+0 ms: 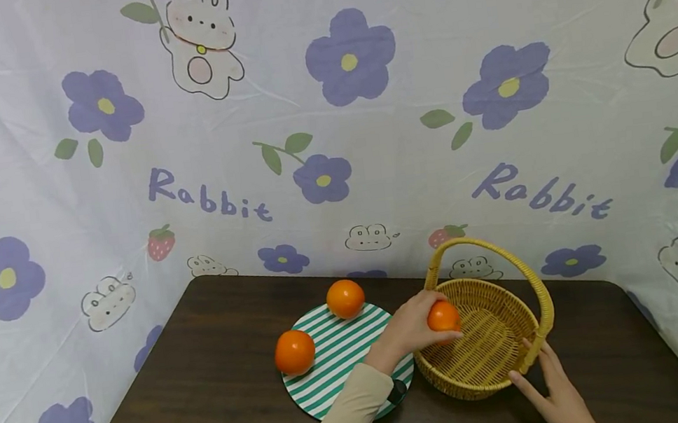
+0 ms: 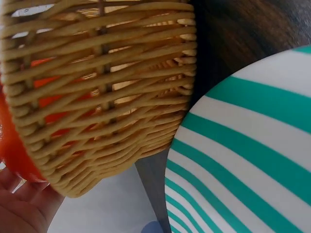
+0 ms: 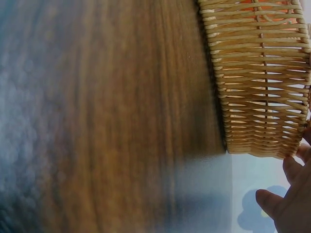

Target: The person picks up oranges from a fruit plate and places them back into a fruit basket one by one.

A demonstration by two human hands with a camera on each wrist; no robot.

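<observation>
My left hand grips a shiny orange just inside the left rim of a yellow wicker basket. In the left wrist view, red-orange skin of the orange shows at the rim and through the weave, with fingers of the left hand beneath it. At the basket's right side, my right hand holds the rim by the foot of the arched handle, a fingertip reaching over the edge. The basket's visible floor is bare wicker. Two more oranges rest on a round green-and-white striped mat, one at its back, one at its left edge.
The striped mat lies left of the basket on a dark wooden table, under my left forearm. A white cloth with purple flowers and rabbits hangs behind the table. The tall handle arches over the basket.
</observation>
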